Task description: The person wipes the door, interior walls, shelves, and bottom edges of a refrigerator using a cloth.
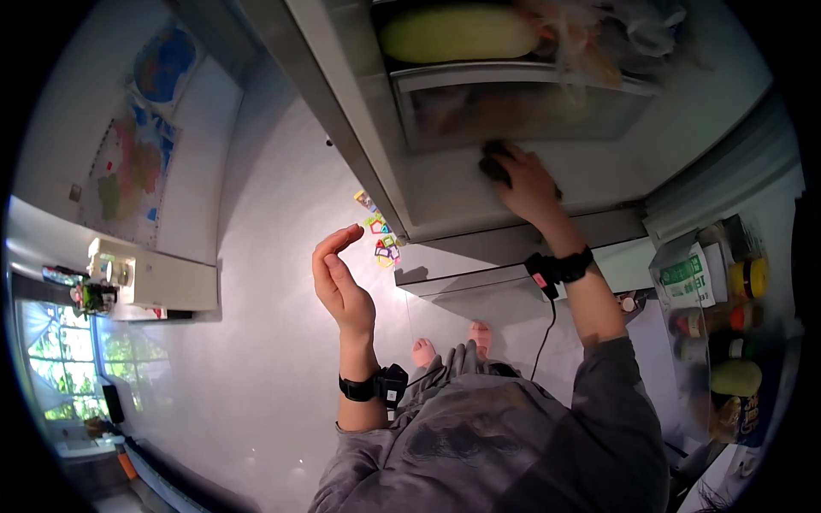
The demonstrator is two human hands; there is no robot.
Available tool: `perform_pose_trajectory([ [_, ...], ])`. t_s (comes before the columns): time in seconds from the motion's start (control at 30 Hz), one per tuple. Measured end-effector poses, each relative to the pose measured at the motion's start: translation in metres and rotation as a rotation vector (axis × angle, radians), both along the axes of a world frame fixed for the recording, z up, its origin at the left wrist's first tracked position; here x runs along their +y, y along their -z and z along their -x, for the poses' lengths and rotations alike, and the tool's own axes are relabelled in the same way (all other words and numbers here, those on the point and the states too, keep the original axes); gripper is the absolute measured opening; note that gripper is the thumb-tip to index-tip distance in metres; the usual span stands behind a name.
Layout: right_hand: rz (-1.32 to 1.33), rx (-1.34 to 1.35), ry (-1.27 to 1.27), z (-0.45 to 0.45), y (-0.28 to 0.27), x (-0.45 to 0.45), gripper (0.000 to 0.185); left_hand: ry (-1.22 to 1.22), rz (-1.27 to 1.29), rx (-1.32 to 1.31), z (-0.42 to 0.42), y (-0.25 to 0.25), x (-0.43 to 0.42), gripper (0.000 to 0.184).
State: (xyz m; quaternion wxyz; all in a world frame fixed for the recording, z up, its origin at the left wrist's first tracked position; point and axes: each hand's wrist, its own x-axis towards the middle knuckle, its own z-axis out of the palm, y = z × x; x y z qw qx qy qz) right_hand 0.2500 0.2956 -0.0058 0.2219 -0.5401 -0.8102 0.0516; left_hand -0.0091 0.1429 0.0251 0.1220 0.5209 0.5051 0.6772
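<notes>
Inside the open fridge, my right hand (528,186) is closed on a dark green object (496,164), too blurred to name, low over the fridge's bottom surface (445,192). Just above it is a translucent drawer (513,115) with blurred contents. A long pale green gourd (457,34) and plastic bags (599,38) lie higher up. My left hand (344,282) is raised outside the fridge, over the floor, its fingers slightly bent and the thumb apart, holding nothing.
Door shelves at the right hold jars, a yellow-lidded container (748,279) and a green-white packet (687,278). Colourful toy pieces (385,248) lie on the floor by the fridge. A white cabinet (171,282) stands at the left. A cable (546,342) hangs from my right wrist.
</notes>
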Motion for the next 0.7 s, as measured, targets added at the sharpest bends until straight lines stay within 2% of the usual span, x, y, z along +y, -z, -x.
perform_pose_trajectory([
  [0.07, 0.020, -0.021, -0.064, 0.034, 0.001, 0.000, 0.044, 0.015, 0.023, -0.040, 0.002, 0.002, -0.009, 0.033],
  [0.13, 0.005, -0.014, -0.268, 0.062, 0.002, -0.002, 0.043, -0.002, 0.037, -0.049, 0.004, 0.003, -0.015, 0.033],
  [0.27, -0.078, 0.111, -0.295, 0.098, 0.013, -0.043, 0.041, -0.035, 0.052, -0.052, 0.010, 0.003, -0.024, 0.033],
  [0.37, -0.037, 0.096, -0.231, 0.095, 0.017, -0.089, 0.038, -0.040, 0.052, -0.028, 0.017, 0.003, -0.030, 0.033],
  [0.43, 0.196, 0.326, -0.478, 0.079, 0.023, -0.113, 0.039, -0.035, 0.048, -0.034, 0.020, 0.001, -0.033, 0.033],
  [0.47, 0.192, 0.319, -0.481, 0.075, 0.022, -0.119, 0.039, -0.030, 0.052, -0.035, 0.019, 0.001, -0.035, 0.033],
  [0.53, -0.078, 0.390, -0.498, 0.074, -0.001, -0.130, 0.042, -0.023, 0.040, -0.031, 0.022, -0.002, -0.039, 0.033],
  [0.57, -0.251, 0.413, -0.477, 0.072, -0.020, -0.126, 0.051, -0.013, 0.035, -0.022, 0.022, -0.003, -0.041, 0.032],
  [0.63, -0.491, 0.560, -0.460, 0.081, -0.065, -0.111, 0.058, -0.016, 0.046, -0.028, 0.022, -0.006, -0.044, 0.033],
  [0.7, -0.622, 0.455, -0.537, 0.084, -0.111, -0.094, 0.057, -0.012, 0.053, -0.034, 0.022, -0.006, -0.045, 0.034],
])
